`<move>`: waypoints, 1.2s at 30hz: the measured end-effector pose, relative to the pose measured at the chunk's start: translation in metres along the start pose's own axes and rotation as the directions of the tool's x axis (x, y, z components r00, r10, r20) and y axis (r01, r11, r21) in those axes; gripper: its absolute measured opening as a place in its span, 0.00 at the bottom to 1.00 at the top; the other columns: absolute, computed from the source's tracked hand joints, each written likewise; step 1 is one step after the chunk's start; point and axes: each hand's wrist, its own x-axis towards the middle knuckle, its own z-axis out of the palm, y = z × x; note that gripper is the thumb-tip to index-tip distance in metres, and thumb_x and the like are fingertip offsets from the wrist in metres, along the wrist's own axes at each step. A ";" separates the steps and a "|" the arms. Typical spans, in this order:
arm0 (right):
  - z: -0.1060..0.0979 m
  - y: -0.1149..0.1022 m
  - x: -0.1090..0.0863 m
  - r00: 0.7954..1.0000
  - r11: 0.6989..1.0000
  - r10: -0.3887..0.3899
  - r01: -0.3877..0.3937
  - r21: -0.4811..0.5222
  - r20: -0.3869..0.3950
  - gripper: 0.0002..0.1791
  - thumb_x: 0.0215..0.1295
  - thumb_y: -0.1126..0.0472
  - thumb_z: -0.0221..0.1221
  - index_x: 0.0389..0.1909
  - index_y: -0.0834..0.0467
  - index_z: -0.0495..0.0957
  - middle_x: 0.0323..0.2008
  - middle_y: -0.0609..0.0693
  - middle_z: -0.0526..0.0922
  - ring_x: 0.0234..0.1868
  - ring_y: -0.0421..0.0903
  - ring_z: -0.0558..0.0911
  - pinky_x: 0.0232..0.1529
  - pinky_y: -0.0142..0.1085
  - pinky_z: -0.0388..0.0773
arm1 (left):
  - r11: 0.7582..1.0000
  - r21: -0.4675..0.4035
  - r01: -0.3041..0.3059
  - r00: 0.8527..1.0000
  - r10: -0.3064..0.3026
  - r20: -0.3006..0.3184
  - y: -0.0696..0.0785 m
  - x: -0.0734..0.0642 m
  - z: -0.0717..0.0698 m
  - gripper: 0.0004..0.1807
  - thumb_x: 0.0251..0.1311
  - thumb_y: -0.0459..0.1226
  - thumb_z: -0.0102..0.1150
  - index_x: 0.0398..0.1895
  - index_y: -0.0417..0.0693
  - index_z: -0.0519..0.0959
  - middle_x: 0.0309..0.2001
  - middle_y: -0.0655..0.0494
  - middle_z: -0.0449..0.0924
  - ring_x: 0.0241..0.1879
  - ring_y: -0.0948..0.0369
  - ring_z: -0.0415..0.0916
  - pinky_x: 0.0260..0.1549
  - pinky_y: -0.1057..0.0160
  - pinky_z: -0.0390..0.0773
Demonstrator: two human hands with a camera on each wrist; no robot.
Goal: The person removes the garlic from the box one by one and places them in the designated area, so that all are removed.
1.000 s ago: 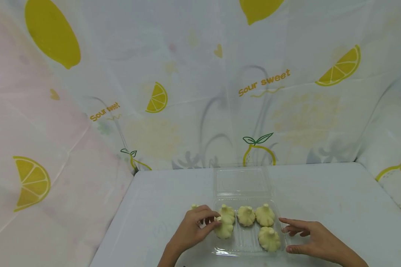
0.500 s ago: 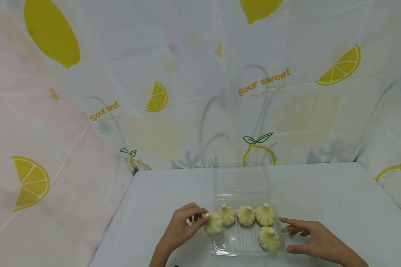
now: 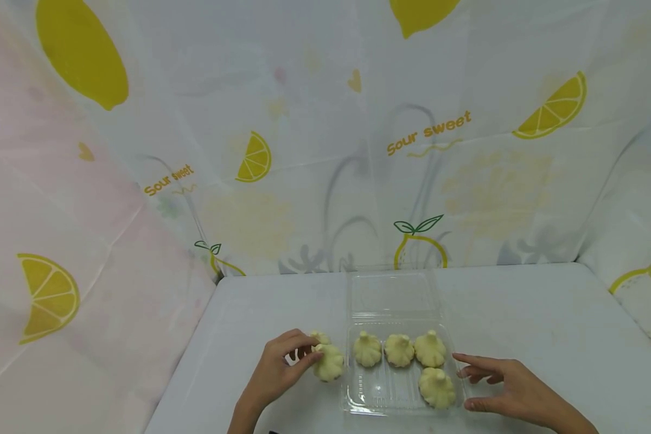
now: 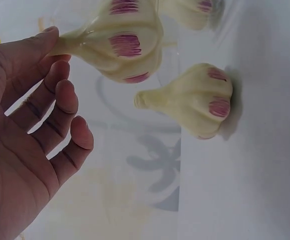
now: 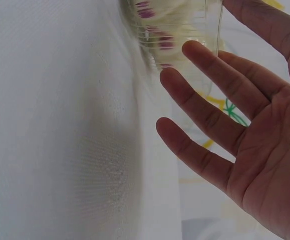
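Observation:
My left hand [image 3: 278,366] pinches a cream garlic bulb [image 3: 329,363] by its stem, between thumb and forefinger. The left wrist view shows purple streaks on this held garlic bulb [image 4: 122,42], raised in the air. Behind it, another garlic bulb [image 4: 197,101] stands on the table just left of the clear plastic box [image 3: 370,402]. Inside the box sit several more bulbs: three in the back row and one garlic bulb [image 3: 437,389] at front right. My right hand [image 3: 507,386] is at the box's right side, fingers extended and fingertips right at its wall.
The box's clear lid [image 3: 393,293] lies folded back toward the rear of the white table [image 3: 515,313]. A lemon-printed cloth [image 3: 314,199] rises behind the table and along both sides. A small dark object [image 3: 273,432] shows at the bottom edge.
My left hand has lifted a garlic bulb from the front left of the box and carried it left, past the box's side. The right hand has stayed in place.

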 end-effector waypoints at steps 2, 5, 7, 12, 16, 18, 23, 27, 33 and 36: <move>0.000 0.000 0.000 1.000 1.000 0.001 -0.001 0.001 -0.001 0.37 0.57 0.56 0.72 0.68 0.55 0.71 0.46 0.49 0.86 0.42 0.38 0.83 0.33 0.36 0.80 | 1.000 0.010 0.005 1.000 -0.005 -0.010 0.006 0.001 -0.005 0.13 0.47 0.25 0.73 0.36 0.45 0.83 0.26 0.59 0.76 0.25 0.66 0.71 0.18 0.62 0.74; -0.001 0.000 0.001 1.000 1.000 0.005 -0.005 -0.001 -0.001 0.37 0.57 0.56 0.72 0.68 0.55 0.71 0.46 0.49 0.86 0.41 0.38 0.83 0.33 0.36 0.80 | 1.000 0.016 0.002 1.000 -0.001 -0.016 0.018 0.005 -0.013 0.13 0.45 0.22 0.72 0.34 0.41 0.83 0.25 0.57 0.76 0.24 0.64 0.71 0.17 0.60 0.73; -0.001 0.000 0.001 1.000 1.000 0.007 -0.007 0.001 0.001 0.37 0.57 0.56 0.72 0.68 0.55 0.71 0.46 0.49 0.86 0.41 0.38 0.83 0.33 0.36 0.80 | 1.000 0.022 0.011 1.000 -0.011 -0.012 0.020 0.005 -0.017 0.13 0.45 0.21 0.72 0.34 0.40 0.83 0.25 0.56 0.76 0.23 0.63 0.71 0.17 0.61 0.73; -0.002 -0.001 0.001 1.000 1.000 0.006 -0.006 0.007 0.001 0.37 0.57 0.56 0.72 0.68 0.56 0.71 0.46 0.49 0.86 0.41 0.38 0.83 0.33 0.36 0.80 | 0.994 0.079 0.074 0.997 -0.073 -0.010 0.002 -0.003 -0.022 0.12 0.49 0.25 0.73 0.35 0.46 0.84 0.26 0.61 0.76 0.24 0.65 0.71 0.19 0.64 0.73; -0.002 -0.001 0.002 1.000 1.000 0.023 -0.023 0.016 0.009 0.37 0.57 0.55 0.71 0.68 0.55 0.71 0.46 0.49 0.86 0.42 0.38 0.83 0.34 0.36 0.80 | 0.987 0.120 0.109 0.994 -0.110 -0.003 -0.013 -0.009 -0.027 0.12 0.52 0.30 0.73 0.37 0.54 0.84 0.27 0.67 0.75 0.26 0.68 0.71 0.21 0.66 0.74; -0.002 -0.001 0.002 1.000 0.999 0.026 -0.026 0.018 0.012 0.37 0.57 0.55 0.71 0.68 0.55 0.71 0.46 0.50 0.85 0.42 0.38 0.83 0.34 0.36 0.80 | 0.983 0.129 0.128 0.992 -0.130 0.000 -0.017 -0.010 -0.030 0.11 0.54 0.33 0.72 0.38 0.56 0.84 0.27 0.69 0.75 0.26 0.68 0.71 0.21 0.67 0.74; -0.002 0.000 0.001 1.000 1.000 0.019 -0.019 0.017 0.010 0.37 0.57 0.55 0.71 0.68 0.55 0.71 0.46 0.50 0.85 0.42 0.38 0.83 0.34 0.36 0.80 | 0.976 0.148 0.157 0.988 -0.157 -0.011 -0.023 -0.013 -0.036 0.10 0.55 0.34 0.72 0.38 0.57 0.84 0.27 0.71 0.74 0.26 0.69 0.71 0.21 0.67 0.74; -0.002 0.000 0.001 1.000 1.000 0.020 -0.020 0.015 0.006 0.37 0.57 0.55 0.72 0.68 0.55 0.71 0.46 0.49 0.86 0.42 0.38 0.83 0.34 0.36 0.80 | 0.973 0.163 0.161 0.987 -0.158 -0.032 -0.027 -0.016 -0.040 0.11 0.54 0.32 0.73 0.37 0.56 0.84 0.27 0.71 0.75 0.26 0.69 0.71 0.21 0.67 0.74; -0.001 -0.001 0.001 1.000 1.000 0.028 -0.028 0.013 0.005 0.37 0.57 0.55 0.72 0.68 0.55 0.71 0.46 0.49 0.86 0.42 0.38 0.83 0.34 0.36 0.80 | 0.976 0.166 0.144 0.989 -0.135 -0.062 -0.032 -0.018 -0.044 0.11 0.52 0.31 0.73 0.36 0.54 0.85 0.27 0.70 0.74 0.25 0.69 0.71 0.20 0.68 0.73; -0.001 -0.001 0.001 0.999 0.999 0.032 -0.032 0.014 0.006 0.37 0.57 0.55 0.72 0.68 0.55 0.71 0.46 0.49 0.86 0.42 0.38 0.83 0.34 0.36 0.80 | 0.973 0.172 0.153 0.987 -0.142 -0.075 -0.035 -0.020 -0.046 0.11 0.52 0.31 0.73 0.36 0.54 0.85 0.26 0.70 0.74 0.25 0.69 0.70 0.20 0.68 0.73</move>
